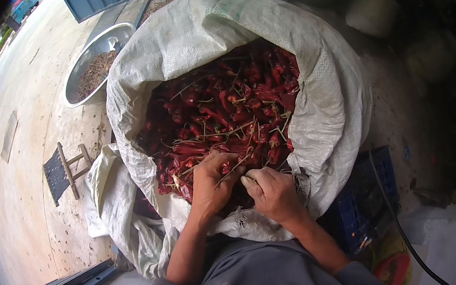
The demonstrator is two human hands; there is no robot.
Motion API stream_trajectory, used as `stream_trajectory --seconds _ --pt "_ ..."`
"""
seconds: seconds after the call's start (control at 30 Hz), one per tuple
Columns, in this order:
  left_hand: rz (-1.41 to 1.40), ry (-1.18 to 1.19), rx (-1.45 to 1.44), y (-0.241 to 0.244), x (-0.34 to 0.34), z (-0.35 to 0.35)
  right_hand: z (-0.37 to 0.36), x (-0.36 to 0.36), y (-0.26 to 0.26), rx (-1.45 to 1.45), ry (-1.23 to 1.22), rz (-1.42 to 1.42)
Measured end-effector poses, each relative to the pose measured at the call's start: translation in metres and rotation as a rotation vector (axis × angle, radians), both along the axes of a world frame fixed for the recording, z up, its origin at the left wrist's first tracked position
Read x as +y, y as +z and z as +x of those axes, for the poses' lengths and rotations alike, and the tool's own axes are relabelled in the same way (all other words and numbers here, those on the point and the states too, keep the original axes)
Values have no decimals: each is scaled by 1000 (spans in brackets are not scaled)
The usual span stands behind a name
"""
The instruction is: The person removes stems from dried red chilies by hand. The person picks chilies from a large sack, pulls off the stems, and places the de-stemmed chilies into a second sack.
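A large white woven sack (189, 33) stands before me with its rim rolled outward. Dried red chili peppers (226, 103), many with pale stems, fill it. Over the near side of the heap, my left hand (215, 182) has its fingers curled around a thin dry chili stem (236, 167), which slants across them. Close beside it, my right hand (274, 193) is bent inward, its thumb pressed toward the index finger. Whatever lies between those fingertips is too small or hidden to make out. Both wrists pass above the sack's near rim.
A metal basin (69, 88) with dry plant scraps stands beyond the sack at left. A small folding stool (66, 171) is on the concrete floor. Another white sack (106, 200) leans at left. A blue plastic crate (352, 208) and a black cable (390, 206) are at right.
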State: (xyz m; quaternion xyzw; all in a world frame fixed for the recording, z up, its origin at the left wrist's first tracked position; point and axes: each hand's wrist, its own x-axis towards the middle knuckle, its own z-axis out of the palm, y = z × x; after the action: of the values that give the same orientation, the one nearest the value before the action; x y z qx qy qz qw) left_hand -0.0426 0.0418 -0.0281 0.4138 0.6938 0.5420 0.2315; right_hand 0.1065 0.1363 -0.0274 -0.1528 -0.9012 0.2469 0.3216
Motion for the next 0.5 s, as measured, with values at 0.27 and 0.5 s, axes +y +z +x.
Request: stream_trajectory --seconds 0.27,0.5 --pt "88 -136 402 36 -18 6 16 10 24 -73 -10 -121" --pt "148 -260 96 24 -16 13 24 3 26 5 102 -240"
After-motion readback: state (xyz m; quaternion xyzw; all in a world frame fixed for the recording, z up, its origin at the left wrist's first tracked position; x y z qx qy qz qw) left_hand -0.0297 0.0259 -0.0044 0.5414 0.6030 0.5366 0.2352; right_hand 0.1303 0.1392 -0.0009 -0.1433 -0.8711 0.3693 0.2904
